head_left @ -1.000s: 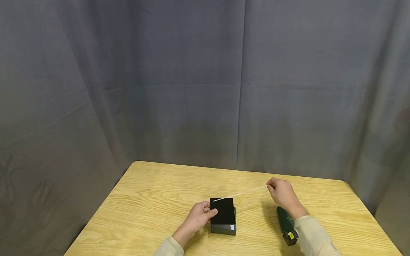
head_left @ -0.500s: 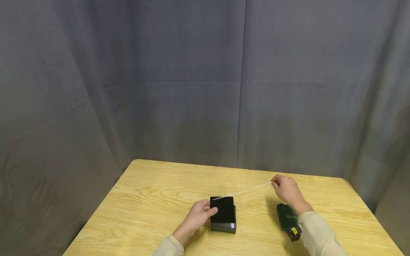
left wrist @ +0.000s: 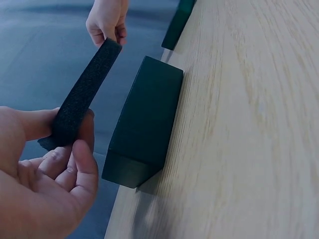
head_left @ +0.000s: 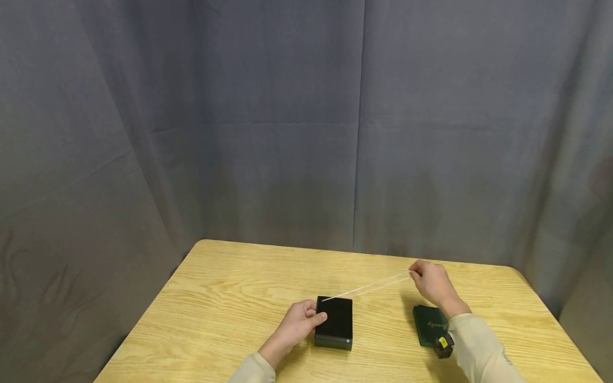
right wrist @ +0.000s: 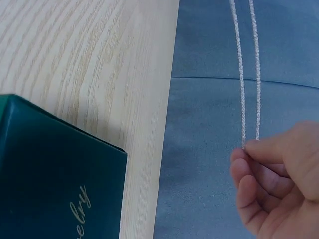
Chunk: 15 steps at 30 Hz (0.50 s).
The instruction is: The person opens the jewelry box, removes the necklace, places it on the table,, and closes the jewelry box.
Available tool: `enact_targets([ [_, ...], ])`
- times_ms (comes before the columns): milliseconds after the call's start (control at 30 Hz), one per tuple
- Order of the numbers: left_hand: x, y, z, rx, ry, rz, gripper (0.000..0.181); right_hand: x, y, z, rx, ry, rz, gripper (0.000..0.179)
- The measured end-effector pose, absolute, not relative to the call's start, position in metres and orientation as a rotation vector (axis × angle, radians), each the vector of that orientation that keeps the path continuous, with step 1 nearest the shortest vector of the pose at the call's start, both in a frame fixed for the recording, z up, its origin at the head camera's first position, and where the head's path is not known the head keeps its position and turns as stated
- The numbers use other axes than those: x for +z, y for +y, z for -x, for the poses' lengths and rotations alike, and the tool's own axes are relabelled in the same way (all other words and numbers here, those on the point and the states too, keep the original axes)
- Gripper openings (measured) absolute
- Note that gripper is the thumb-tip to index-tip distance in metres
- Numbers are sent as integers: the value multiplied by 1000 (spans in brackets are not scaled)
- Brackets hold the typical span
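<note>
My left hand (head_left: 299, 322) pinches a thin black foam pad (head_left: 339, 318) by its left edge, thumb on top. In the left wrist view the pad (left wrist: 82, 92) hangs tilted, apart from the dark green box base (left wrist: 144, 117) on the table. My right hand (head_left: 433, 282) pinches a thin pale chain necklace (head_left: 375, 283) between thumb and fingertips. Two strands of the chain (right wrist: 242, 89) run taut from there to the far end of the pad. How they are fixed to the pad is hidden. The inside of the box base does not show.
A dark green box lid (head_left: 425, 322) with gold script lies on the table to the right, below my right forearm. The black wrist camera (head_left: 443, 344) overlaps it in view. A grey curtain (head_left: 287, 159) hangs behind the wooden table (head_left: 239, 282).
My right hand has moved right and slightly away, drawing the chain longer. The pad has shifted slightly right over the box base, covering the pale inside seen earlier.
</note>
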<state>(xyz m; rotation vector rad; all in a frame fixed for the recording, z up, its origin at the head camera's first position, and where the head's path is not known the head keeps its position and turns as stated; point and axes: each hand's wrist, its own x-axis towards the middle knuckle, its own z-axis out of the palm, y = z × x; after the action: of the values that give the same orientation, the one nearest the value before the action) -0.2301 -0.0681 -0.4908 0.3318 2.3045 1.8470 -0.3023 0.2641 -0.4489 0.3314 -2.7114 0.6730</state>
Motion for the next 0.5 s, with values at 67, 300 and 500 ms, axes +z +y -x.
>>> enact_targets([
  [67,-491,-68,230,1846,2301,-336,19,-448,264,302,682,-2711,-329,7],
  [300,-493,-69,232,1845,2287,-354,27,-449,265,306,725,-2726,-306,10],
  [500,-493,-69,231,1845,2272,-359,14,-451,267,308,793,-2766,-271,12],
])
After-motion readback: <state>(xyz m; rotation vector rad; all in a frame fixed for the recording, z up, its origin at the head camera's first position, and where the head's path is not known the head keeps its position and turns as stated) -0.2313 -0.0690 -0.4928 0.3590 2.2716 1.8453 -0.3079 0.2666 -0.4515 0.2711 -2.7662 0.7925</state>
